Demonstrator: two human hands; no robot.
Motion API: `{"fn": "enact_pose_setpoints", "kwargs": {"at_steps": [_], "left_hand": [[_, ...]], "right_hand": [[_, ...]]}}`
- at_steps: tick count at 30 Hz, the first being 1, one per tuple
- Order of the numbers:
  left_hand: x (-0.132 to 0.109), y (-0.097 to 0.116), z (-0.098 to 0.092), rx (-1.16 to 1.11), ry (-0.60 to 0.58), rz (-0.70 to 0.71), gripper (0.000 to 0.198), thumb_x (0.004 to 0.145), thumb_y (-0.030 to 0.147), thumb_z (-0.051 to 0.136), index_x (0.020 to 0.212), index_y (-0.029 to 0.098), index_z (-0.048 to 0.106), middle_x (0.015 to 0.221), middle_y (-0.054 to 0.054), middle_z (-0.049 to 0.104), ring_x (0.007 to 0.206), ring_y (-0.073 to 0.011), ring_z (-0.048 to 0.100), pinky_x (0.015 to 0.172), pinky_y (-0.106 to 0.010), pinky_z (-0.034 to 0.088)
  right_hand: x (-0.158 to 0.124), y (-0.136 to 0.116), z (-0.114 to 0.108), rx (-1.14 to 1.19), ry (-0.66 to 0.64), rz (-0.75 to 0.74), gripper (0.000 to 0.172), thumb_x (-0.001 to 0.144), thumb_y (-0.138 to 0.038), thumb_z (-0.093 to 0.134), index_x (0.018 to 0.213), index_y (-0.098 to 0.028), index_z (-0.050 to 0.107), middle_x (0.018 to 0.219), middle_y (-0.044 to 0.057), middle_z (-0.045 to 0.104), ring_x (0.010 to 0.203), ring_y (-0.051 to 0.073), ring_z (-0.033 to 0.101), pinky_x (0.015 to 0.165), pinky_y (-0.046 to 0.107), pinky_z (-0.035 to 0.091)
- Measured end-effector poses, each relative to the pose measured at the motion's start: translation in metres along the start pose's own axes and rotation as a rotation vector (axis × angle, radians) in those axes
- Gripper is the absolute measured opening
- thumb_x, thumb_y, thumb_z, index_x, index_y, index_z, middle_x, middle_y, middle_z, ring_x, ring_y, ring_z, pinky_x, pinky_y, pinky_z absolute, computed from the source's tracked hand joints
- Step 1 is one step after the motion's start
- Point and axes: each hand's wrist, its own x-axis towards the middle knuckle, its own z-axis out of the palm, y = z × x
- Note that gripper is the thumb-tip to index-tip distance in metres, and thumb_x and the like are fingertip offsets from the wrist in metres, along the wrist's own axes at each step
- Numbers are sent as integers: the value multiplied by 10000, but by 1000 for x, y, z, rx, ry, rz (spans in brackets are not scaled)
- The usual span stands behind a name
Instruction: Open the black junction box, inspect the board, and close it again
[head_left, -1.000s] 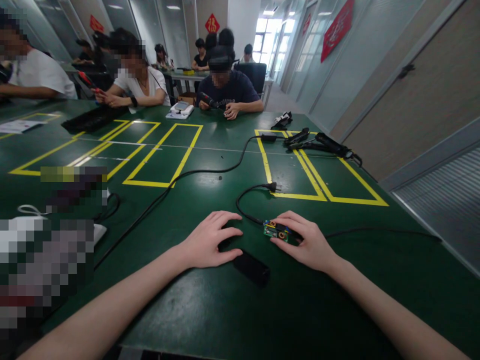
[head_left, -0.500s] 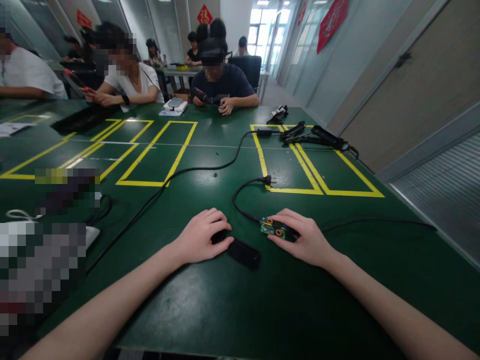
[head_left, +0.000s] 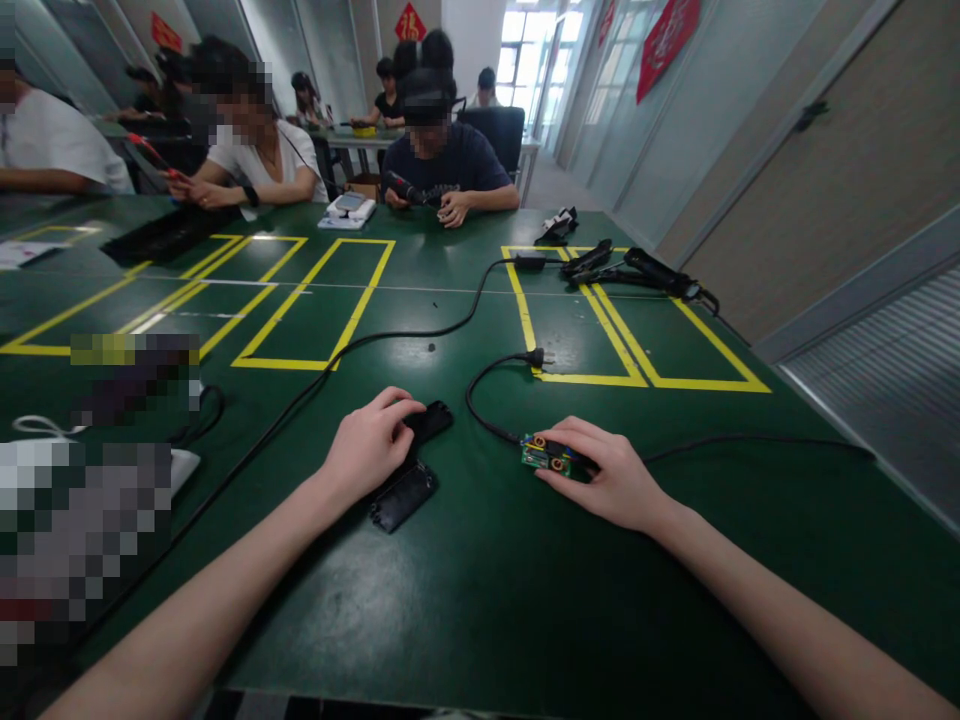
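A small green circuit board with copper-wound coils (head_left: 546,455) lies on the dark green table top (head_left: 465,600), just right of centre, a thin black power cord (head_left: 487,395) running from it in a loop to a two-pin plug (head_left: 536,357); the right hand (head_left: 604,480) rests flat upon the board's near end, fingers curled loosely over it and pressing rather than gripping, which appears to pin it against the cord's pull; the left hand (head_left: 367,445) lies palm down on two black plastic casing halves (head_left: 409,470), fingers spread and half open, closed around nothing, seemingly to keep the pieces from sliding; one half projects beyond the fingertips, the other lies open beside the wrist; both sit well apart from the board; yellow tape rectangles (head_left: 630,345) mark the surface beyond; black tools (head_left: 630,270) lie at the far right; other persons work at the far edge.
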Motion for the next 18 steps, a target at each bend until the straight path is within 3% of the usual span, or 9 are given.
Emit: {"fn": "enact_pose_setpoints", "kwargs": {"at_steps": [4, 7, 11, 15, 18], "left_hand": [[6, -10, -10, 66, -104, 193, 360, 912, 124, 493, 1121, 230, 767, 1196, -55, 738, 1022, -225, 707, 875, -356, 600], [8, -9, -16, 12, -154, 306, 333, 950, 136, 485, 1106, 213, 769, 1192, -74, 756, 1088, -245, 686, 947, -410, 594], [0, 9, -12, -204, -207, 388, 283, 971, 296, 623, 1218, 214, 736, 1238, -89, 765, 1136, -260, 673, 987, -437, 595], [-15, 32, 1, -419, -209, 477, 463, 945, 244, 644, 1407, 215, 628, 1503, -147, 614, 1311, -277, 622, 1111, -467, 537], [-21, 39, 6, -430, -237, 494, 491, 927, 232, 667, 1415, 217, 614, 1466, -147, 632, 1297, -283, 633, 1088, -458, 543]], "right_hand": [[-1, 1, 0, -1, -12, 5, 241, 958, -285, 720, 1184, -206, 692, 1035, 82, 755, 881, 211, 753, 746, 322, 632], [0, 0, 0, 1, -3, 10, 238, 966, -315, 720, 1175, -205, 692, 1021, 83, 752, 870, 211, 745, 741, 321, 625], [2, -2, -2, -7, 37, 44, 248, 997, -366, 679, 1181, -200, 689, 962, 78, 735, 813, 206, 723, 709, 311, 607], [2, -9, 0, -7, 16, 51, 254, 1018, -390, 636, 1175, -197, 689, 923, 74, 720, 780, 202, 704, 682, 300, 583], [2, -17, 4, -13, -15, 21, 259, 1033, -404, 614, 1178, -198, 675, 921, 70, 721, 776, 191, 703, 664, 283, 558]]}}
